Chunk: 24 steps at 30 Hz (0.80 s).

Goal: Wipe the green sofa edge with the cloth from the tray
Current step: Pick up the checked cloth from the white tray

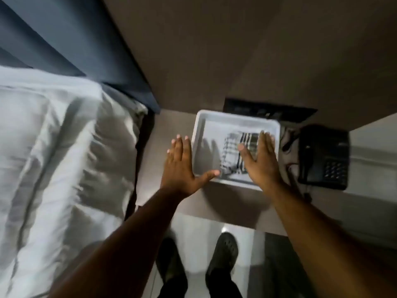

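A white tray (198, 125) sits on a brown bedside table (169, 125). Inside it lies a folded white cloth with dark stripes (233, 154). My left hand (182, 166) hovers flat over the tray's left rim, fingers spread, thumb reaching over the tray's near edge. My right hand (260, 160) is held flat and open above the right part of the cloth, covering some of it. Neither hand holds anything. No green sofa is in view.
A bed with white bedding (53, 158) and a dark blue headboard (71, 39) fills the left. A black telephone (324, 158) with its cord stands right of the tray. A dark socket panel (268, 111) is set in the wall behind. My feet (197, 265) stand on pale floor.
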{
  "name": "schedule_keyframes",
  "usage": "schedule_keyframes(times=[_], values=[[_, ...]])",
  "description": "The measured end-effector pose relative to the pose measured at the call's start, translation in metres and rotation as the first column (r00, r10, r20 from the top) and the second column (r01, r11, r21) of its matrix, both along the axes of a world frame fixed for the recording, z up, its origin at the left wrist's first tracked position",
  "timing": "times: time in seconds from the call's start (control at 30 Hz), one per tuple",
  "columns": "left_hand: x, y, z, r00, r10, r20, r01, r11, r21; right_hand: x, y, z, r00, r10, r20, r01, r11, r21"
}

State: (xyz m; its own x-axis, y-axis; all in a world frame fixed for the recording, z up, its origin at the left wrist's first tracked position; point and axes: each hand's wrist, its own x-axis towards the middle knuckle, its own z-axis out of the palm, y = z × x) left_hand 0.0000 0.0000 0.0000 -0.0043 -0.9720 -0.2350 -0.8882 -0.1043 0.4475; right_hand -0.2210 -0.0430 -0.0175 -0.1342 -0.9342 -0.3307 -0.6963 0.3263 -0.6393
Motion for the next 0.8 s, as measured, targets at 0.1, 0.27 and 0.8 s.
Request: schedule_keyframes(times=[0.1, 0.27, 0.8], values=[[-0.007, -0.024, -0.046, 0.999, -0.021, 0.045, 0.019, 0.999, 0.051, 0.003, -0.018, -0.057, 0.990, 0.040, -0.132, -0.032, 0.998, 0.058], [-0.006, -0.052, -0.105, 0.962, -0.153, 0.225, 0.152, 0.988, 0.021, 0.005, -0.042, -0.121, 0.948, 0.106, -0.302, -0.064, 0.987, 0.146], [-0.007, -0.050, -0.130, 0.946, -0.127, 0.297, 0.147, 0.988, -0.047, 0.017, -0.038, -0.166, 0.854, 0.004, -0.520, -0.071, 0.991, -0.109]])
